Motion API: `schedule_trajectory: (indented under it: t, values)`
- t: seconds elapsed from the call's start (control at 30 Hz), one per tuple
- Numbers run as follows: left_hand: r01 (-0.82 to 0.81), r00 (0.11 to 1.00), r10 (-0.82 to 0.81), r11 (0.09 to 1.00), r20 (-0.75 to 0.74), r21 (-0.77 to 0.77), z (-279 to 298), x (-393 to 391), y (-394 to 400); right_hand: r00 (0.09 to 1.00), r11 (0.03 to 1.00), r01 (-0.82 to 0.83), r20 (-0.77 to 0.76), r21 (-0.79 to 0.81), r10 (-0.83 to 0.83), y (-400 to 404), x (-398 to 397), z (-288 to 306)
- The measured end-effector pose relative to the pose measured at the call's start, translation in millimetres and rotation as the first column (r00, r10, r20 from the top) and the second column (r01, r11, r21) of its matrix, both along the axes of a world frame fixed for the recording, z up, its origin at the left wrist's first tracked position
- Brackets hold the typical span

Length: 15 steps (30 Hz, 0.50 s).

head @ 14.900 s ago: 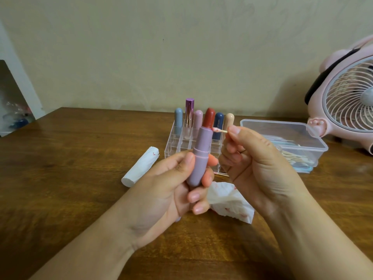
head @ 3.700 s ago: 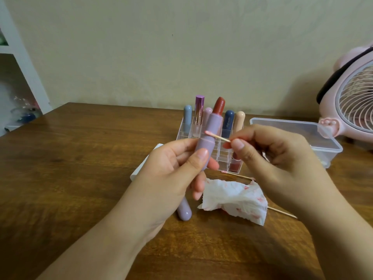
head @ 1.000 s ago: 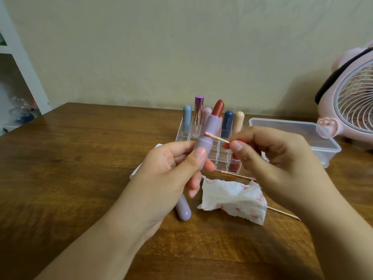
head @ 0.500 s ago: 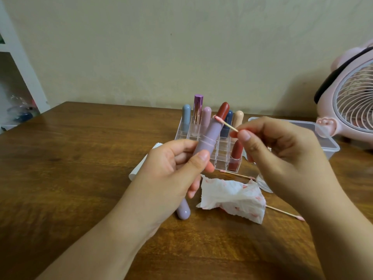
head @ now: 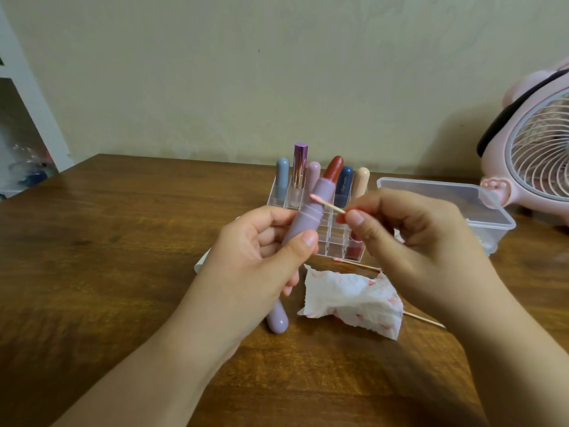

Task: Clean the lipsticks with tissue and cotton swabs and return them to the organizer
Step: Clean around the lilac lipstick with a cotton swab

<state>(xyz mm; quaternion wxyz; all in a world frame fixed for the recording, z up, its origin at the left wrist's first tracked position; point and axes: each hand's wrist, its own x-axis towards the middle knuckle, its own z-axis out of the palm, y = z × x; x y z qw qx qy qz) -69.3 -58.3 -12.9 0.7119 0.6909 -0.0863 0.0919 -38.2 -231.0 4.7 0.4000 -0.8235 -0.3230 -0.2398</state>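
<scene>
My left hand [head: 261, 266] grips an uncapped lilac lipstick [head: 311, 208] tilted up to the right, its red bullet exposed at the top. My right hand [head: 409, 251] pinches a cotton swab [head: 326, 204] whose pink-stained tip touches the lilac tube just below the bullet. Behind them stands the clear organizer [head: 326, 238] holding several capped lipsticks. A crumpled tissue [head: 351, 298] with red smears lies on the table in front of it. The lilac cap [head: 277, 318] lies beside the tissue, below my left hand.
A clear plastic box [head: 462, 204] of cotton swabs sits right of the organizer, with a pink fan [head: 535, 155] behind it. Used swabs [head: 425, 320] lie near the tissue. A white tissue pack [head: 201, 263] peeks out behind my left hand.
The swab tip has slid from the rim near the bullet down onto the tube's collar. My left hand keeps the same grip on the lipstick.
</scene>
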Motion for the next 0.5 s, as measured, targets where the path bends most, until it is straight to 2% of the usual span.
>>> schedule_trajectory:
  t: [0.17, 0.37, 0.5]
  values:
    - [0.055, 0.997, -0.058, 0.996, -0.044, -0.066, 2.1, -0.8, 0.3, 0.999, 0.999, -0.037, -0.019, -0.026, 0.037, -0.8, -0.3, 0.5]
    - [0.073, 0.995, -0.072, 0.997, -0.062, 0.013, -0.1, 0.5, 2.1, 1.0, 0.999, -0.014, -0.028, -0.035, 0.013, -1.6, 2.0, -0.3]
    - [0.046, 0.997, -0.045, 0.999, -0.058, 0.006, -0.5, 1.2, 2.6, 1.0, 1.0, 0.019, 0.009, -0.015, -0.019, -5.7, 2.1, 2.7]
